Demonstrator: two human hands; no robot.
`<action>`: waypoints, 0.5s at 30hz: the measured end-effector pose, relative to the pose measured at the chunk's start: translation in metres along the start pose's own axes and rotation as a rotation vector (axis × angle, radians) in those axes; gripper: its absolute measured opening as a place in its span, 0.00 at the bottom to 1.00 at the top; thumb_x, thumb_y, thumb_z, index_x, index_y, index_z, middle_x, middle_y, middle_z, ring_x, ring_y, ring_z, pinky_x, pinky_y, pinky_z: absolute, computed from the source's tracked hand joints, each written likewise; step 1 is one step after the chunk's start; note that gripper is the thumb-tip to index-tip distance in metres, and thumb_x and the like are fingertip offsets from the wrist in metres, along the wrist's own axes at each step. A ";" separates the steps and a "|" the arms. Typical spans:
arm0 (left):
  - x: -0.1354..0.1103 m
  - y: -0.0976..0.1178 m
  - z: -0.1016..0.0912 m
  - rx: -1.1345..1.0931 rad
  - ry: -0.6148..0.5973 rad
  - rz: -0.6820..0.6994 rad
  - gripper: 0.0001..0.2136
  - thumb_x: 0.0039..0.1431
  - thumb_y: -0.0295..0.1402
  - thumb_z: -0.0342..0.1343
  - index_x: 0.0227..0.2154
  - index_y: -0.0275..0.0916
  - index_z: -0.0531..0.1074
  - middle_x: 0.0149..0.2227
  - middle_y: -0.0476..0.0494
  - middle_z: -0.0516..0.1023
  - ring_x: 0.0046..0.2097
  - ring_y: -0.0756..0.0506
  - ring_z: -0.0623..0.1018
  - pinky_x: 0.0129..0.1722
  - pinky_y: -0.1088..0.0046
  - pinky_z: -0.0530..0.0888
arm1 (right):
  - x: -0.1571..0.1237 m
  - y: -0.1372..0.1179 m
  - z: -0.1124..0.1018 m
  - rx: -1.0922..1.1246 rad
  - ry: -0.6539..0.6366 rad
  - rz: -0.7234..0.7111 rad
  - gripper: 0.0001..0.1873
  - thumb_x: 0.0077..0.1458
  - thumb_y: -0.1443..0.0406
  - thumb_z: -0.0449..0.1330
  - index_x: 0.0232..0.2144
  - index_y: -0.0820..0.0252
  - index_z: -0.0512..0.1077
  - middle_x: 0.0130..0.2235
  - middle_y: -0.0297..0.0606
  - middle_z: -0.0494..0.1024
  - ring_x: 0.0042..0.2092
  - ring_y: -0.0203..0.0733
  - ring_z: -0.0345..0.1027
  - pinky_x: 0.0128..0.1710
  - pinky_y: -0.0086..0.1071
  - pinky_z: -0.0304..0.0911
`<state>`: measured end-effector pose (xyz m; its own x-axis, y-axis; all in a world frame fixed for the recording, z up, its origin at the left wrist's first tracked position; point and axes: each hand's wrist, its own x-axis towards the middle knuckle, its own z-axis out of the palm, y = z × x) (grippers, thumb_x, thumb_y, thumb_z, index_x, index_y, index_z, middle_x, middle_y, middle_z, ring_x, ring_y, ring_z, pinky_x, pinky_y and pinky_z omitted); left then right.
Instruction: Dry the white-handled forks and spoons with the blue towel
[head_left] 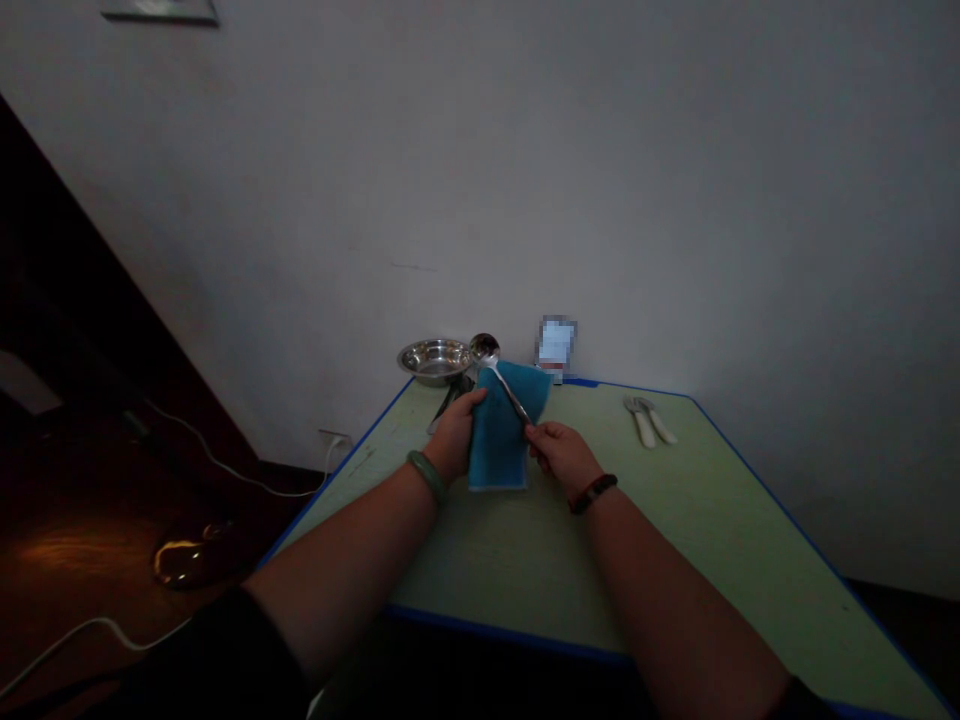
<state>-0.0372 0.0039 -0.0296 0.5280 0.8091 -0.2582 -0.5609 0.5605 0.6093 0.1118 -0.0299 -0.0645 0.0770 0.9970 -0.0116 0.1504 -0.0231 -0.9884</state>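
Right hand [564, 458]: fingers [537, 434] pinched closed on steel spoon [510, 392], long axis running toward upper left across blue cloth [499, 445]; left hand [454, 436] grips cloth, nearer spoon's bowl.

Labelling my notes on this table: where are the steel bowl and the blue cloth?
Steel bowl [435, 358], head view, inner wall.
Blue cloth [499, 450], head view, lower folded part.

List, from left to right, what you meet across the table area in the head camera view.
wall socket → left hand → blue cloth → right hand → cream-handled utensils
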 end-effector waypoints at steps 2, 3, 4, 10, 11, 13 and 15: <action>0.001 0.002 0.000 -0.035 0.001 0.007 0.16 0.49 0.38 0.44 0.35 0.34 0.72 0.27 0.42 0.77 0.35 0.40 0.75 0.38 0.60 0.71 | 0.000 0.001 -0.001 -0.011 -0.010 -0.002 0.18 0.39 0.51 0.54 0.20 0.61 0.65 0.18 0.29 0.63 0.17 0.28 0.51 0.16 0.26 0.45; 0.001 0.002 0.000 -0.045 -0.002 0.014 0.17 0.49 0.38 0.44 0.35 0.34 0.72 0.27 0.42 0.77 0.36 0.40 0.75 0.38 0.60 0.71 | 0.000 0.002 -0.001 -0.016 -0.013 0.000 0.18 0.40 0.51 0.54 0.20 0.61 0.65 0.18 0.29 0.63 0.17 0.28 0.51 0.16 0.26 0.45; 0.002 0.003 -0.001 -0.050 -0.006 0.027 0.17 0.49 0.38 0.44 0.34 0.34 0.72 0.27 0.42 0.77 0.36 0.39 0.75 0.38 0.60 0.71 | 0.000 0.002 -0.001 -0.020 -0.015 0.004 0.17 0.40 0.51 0.54 0.20 0.61 0.65 0.18 0.29 0.63 0.17 0.28 0.51 0.16 0.26 0.45; 0.005 0.007 -0.007 -0.063 -0.018 0.115 0.16 0.48 0.39 0.44 0.30 0.33 0.72 0.25 0.41 0.76 0.34 0.40 0.75 0.38 0.59 0.70 | -0.001 -0.001 -0.001 0.004 -0.007 0.052 0.15 0.40 0.54 0.55 0.18 0.61 0.64 0.17 0.28 0.63 0.17 0.28 0.51 0.15 0.26 0.44; 0.006 0.008 -0.007 -0.066 -0.017 0.124 0.16 0.48 0.40 0.44 0.29 0.33 0.72 0.24 0.42 0.76 0.34 0.40 0.75 0.38 0.59 0.70 | -0.001 -0.001 -0.002 0.013 -0.002 0.055 0.14 0.40 0.55 0.55 0.19 0.61 0.64 0.17 0.28 0.63 0.17 0.28 0.51 0.15 0.25 0.44; 0.006 0.009 -0.008 -0.077 -0.011 0.154 0.16 0.48 0.39 0.45 0.29 0.33 0.72 0.24 0.41 0.76 0.34 0.39 0.75 0.38 0.58 0.70 | -0.001 -0.001 -0.003 0.032 0.016 0.051 0.13 0.40 0.55 0.55 0.19 0.61 0.64 0.18 0.29 0.64 0.17 0.28 0.52 0.14 0.25 0.44; 0.007 0.010 -0.009 -0.091 0.000 0.186 0.16 0.48 0.38 0.45 0.31 0.32 0.72 0.25 0.40 0.76 0.34 0.39 0.75 0.39 0.58 0.70 | 0.000 0.000 -0.005 0.049 0.039 0.047 0.13 0.39 0.56 0.55 0.19 0.61 0.64 0.18 0.29 0.64 0.16 0.28 0.52 0.14 0.25 0.44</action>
<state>-0.0449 0.0173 -0.0320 0.4104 0.8999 -0.1476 -0.7039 0.4155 0.5761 0.1163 -0.0303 -0.0635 0.1209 0.9913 -0.0529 0.0979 -0.0649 -0.9931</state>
